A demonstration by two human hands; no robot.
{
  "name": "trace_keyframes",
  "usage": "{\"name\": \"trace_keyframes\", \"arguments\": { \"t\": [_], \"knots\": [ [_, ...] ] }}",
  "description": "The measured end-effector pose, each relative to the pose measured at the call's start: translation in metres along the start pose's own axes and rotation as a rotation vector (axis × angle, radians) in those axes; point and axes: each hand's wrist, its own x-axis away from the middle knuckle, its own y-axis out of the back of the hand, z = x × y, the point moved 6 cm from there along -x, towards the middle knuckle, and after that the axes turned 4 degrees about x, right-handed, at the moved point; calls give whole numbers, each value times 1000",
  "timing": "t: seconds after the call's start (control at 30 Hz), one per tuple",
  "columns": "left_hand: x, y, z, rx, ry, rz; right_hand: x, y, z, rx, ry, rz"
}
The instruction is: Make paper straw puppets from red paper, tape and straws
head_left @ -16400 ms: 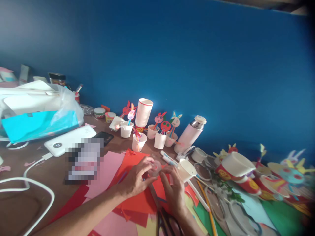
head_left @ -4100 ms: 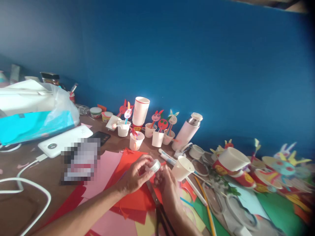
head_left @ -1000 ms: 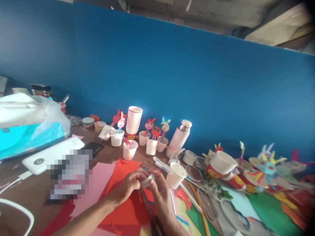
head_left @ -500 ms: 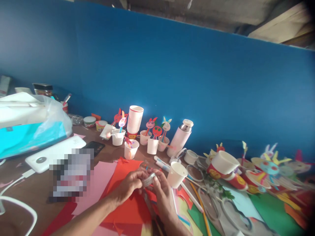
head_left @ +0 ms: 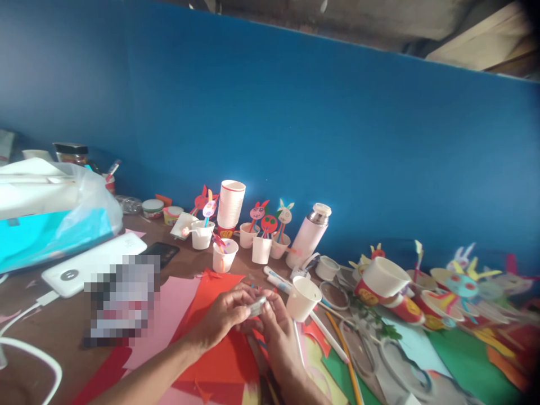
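Note:
Both hands meet over the red paper [head_left: 219, 354], holding a small whitish roll of tape [head_left: 257, 306] between them. The fingertips of my left hand [head_left: 225, 316] pinch its left side. On its other side, my right hand [head_left: 279, 329] grips with the thumb along the rim. Fingers cover much of the roll, and its loose end cannot be made out. Just right of my right hand stands a white paper cup [head_left: 304, 298]. Pink paper [head_left: 169, 315] lies to the left of the red sheet.
Small cups with paper puppet faces, including a red one [head_left: 269, 225], stand behind, near a cup stack [head_left: 232, 205] and a pink flask [head_left: 307, 236]. A white power bank [head_left: 97, 264] and a plastic bag [head_left: 97, 197] lie left. At right are a yellow pencil [head_left: 346, 360] and green paper [head_left: 476, 360].
The roll has tilted slightly in my fingers, and my left thumb has come further over its near side. Both hands stay in about the same place.

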Motion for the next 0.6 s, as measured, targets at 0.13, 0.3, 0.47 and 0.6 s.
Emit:
{"name": "trace_keyframes", "arguments": {
  "t": [0.13, 0.3, 0.47, 0.6],
  "knots": [
    [0, -2, 2, 37, 15, 11, 2, -4, 6, 43, 82, 37],
    [-1, 1, 3, -48, -20, -13, 3, -9, 14, 123, 146, 40],
    [1, 2, 4, -121, 11, -7, 4, -10, 21, 201, 195, 21],
    [1, 1, 5, -113, 33, 3, 4, -11, 20, 210, 205, 31]
  ]
}}
